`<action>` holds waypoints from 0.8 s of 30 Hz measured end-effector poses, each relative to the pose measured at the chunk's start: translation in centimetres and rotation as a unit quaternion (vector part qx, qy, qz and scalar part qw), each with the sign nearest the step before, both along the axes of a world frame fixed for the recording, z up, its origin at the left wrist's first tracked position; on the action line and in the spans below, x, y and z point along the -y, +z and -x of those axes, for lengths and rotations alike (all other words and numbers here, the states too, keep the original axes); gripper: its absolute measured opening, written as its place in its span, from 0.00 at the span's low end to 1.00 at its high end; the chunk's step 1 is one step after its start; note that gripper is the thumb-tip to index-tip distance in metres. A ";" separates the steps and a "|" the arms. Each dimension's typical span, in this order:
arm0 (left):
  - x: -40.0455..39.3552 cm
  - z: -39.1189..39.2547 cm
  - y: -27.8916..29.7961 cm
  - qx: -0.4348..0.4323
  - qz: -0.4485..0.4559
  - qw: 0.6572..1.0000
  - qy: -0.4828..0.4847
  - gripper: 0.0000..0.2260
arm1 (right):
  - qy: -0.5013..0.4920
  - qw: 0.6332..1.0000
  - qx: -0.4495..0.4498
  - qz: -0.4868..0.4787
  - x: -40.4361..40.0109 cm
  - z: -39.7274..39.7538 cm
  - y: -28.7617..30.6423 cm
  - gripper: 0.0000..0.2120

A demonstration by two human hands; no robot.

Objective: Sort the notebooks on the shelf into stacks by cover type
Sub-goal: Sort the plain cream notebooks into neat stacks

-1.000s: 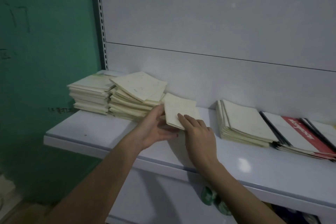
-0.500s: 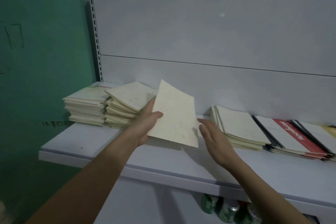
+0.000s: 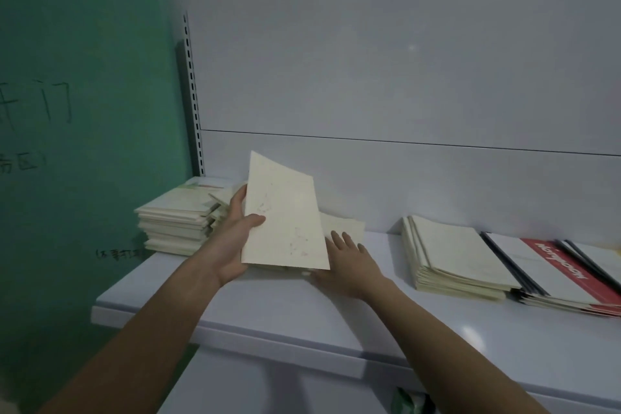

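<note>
My left hand (image 3: 235, 239) grips a cream notebook (image 3: 285, 215) by its left edge, thumb on the cover, and holds it tilted up above the white shelf (image 3: 302, 306). Under it lie a few more cream notebooks (image 3: 346, 228), mostly hidden. My right hand (image 3: 346, 262) rests on them with straight fingers. A tall stack of cream notebooks (image 3: 174, 222) stands at the shelf's left end, with a second stack behind my left hand. To the right sits a low cream stack (image 3: 457, 252), then red-and-white notebooks (image 3: 564, 276).
A green wall (image 3: 77, 111) with dark writing borders the shelf on the left. The white back panel (image 3: 369, 77) rises behind the stacks. Green items (image 3: 410, 403) show on the level below the shelf's front edge.
My left hand has lifted the top cream notebook from flat to steeply tilted. My right hand let go of it and came down onto the notebooks underneath.
</note>
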State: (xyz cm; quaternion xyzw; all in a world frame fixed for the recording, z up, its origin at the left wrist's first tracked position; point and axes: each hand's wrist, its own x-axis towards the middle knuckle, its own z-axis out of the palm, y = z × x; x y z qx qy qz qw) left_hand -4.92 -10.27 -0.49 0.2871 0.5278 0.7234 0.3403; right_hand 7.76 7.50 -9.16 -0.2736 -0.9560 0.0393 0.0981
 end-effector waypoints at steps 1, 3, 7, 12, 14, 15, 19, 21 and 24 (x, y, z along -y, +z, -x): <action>0.1 0.2 -0.2 0.001 -0.001 1.000 0.007 0.31 | 0.001 1.000 0.006 -0.008 0.0 0.1 -0.2 0.34; 0.3 0.5 -0.9 0.002 -0.006 1.000 0.013 0.36 | 0.003 0.999 -0.011 -0.036 0.1 0.0 -0.4 0.25; 0.5 0.5 -1.6 0.030 -0.019 0.999 0.000 0.31 | 0.006 0.997 -0.017 -0.072 0.1 -1.7 0.7 0.08; 0.5 0.8 -1.8 0.078 -0.024 0.996 -0.017 0.27 | 0.004 0.997 -0.074 0.003 -0.9 -4.4 2.2 0.17; 0.5 0.7 -1.8 0.089 -0.028 0.995 -0.026 0.25 | -0.003 0.990 -0.135 0.034 -1.4 -5.1 2.4 0.21; 0.4 0.5 -1.8 0.091 -0.032 0.995 -0.031 0.24 | -0.009 0.983 -0.175 0.048 -1.5 -5.4 2.5 0.21; -0.3 -0.2 -2.0 0.087 -0.025 0.995 -0.044 0.26 | -0.044 0.938 -0.331 0.096 -0.9 -6.0 4.0 0.19; -0.8 -0.7 -2.0 0.088 -0.017 0.995 -0.049 0.28 | -0.035 0.927 -0.363 0.088 0.0 -6.2 4.6 0.21; -1.7 -1.7 -1.8 0.095 -0.013 0.994 -0.047 0.21 | 0.022 0.925 -0.376 0.045 2.1 -6.2 5.1 0.25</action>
